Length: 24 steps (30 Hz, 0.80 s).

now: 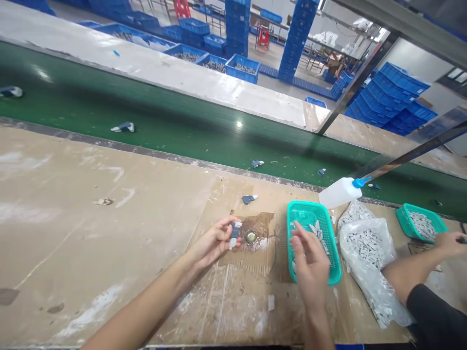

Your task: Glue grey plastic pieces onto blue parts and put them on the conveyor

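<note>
My left hand pinches a small dark blue and white plastic part between thumb and fingers. Just right of it, a small round metal dish sits on a stained cardboard piece. My right hand is over a green plastic basket, its fingers loosely bent and apart, with nothing visible in them. Several small white-grey pieces lie in the basket, partly hidden by this hand. Beyond my left hand, another blue and white part rests on the cardboard-covered table.
A green conveyor belt crosses behind the table, carrying several blue and white parts. On the right are a white bottle with blue cap, a plastic bag of small pieces, a second green basket and another person's arm.
</note>
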### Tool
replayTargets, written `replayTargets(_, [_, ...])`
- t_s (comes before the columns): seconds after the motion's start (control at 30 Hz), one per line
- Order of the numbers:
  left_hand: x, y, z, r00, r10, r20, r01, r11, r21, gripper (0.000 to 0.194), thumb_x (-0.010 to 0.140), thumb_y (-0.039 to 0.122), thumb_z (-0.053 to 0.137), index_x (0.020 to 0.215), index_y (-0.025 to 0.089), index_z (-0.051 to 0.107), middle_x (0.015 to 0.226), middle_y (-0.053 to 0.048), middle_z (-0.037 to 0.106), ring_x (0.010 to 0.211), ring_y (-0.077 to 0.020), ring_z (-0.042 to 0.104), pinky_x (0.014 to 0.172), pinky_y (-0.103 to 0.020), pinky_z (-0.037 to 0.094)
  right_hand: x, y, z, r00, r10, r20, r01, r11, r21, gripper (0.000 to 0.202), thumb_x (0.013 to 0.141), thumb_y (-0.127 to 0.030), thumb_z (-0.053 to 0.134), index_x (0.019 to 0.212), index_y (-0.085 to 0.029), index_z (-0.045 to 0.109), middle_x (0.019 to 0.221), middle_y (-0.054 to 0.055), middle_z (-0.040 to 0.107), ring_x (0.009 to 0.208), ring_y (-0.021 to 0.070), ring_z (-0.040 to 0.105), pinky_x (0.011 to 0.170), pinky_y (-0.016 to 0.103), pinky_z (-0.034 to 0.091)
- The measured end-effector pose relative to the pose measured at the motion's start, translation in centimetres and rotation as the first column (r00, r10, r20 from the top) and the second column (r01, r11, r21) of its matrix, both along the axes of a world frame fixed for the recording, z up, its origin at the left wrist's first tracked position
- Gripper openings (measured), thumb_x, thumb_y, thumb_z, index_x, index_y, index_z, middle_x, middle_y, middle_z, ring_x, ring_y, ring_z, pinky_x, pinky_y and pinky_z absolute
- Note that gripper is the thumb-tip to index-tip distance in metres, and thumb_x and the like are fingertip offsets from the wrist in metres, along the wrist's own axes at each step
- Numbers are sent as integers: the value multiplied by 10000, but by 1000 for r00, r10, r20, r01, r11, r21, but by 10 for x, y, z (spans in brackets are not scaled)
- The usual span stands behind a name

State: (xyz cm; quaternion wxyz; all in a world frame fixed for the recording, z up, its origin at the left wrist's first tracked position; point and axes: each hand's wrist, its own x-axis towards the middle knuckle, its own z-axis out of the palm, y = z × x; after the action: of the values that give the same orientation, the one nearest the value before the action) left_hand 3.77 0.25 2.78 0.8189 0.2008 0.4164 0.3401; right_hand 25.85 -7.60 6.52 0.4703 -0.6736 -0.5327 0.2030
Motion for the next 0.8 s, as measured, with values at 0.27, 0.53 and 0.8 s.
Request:
replayTargets(0.27, [-40,84,10,817,194,-543,45,917,396,219,718,449,756,906,375,673,726,150,715,799,-163,632,768,-254,499,100,-1,-18,840,-15,543,175,953,-245,285,956,-248,480,1108,-173,710,1004,88,737,877,209,688,776,314,518])
replayTargets(0.53, [-47,223,32,277,537,-797,322,729,603,243,830,439,657,816,206,588,668,69,622,919,-185,574,857,-242,411,94,49,-32,800,83,594,228,873,-430,116,831,-93,626,868,-177,697,924,102,698,814,210,680,656,267,441])
replayTargets(0.8, [-11,236,3,255,574,-778,447,644,621,382,830,280,582,1150,84,652,1264,-181,624,1236,-342,496,1081,-436,336,100,40,-21,939,166,300,-19,898,-440,93,904,-251,555,859,-189,607,809,49,677,732,186,662,673,273,497])
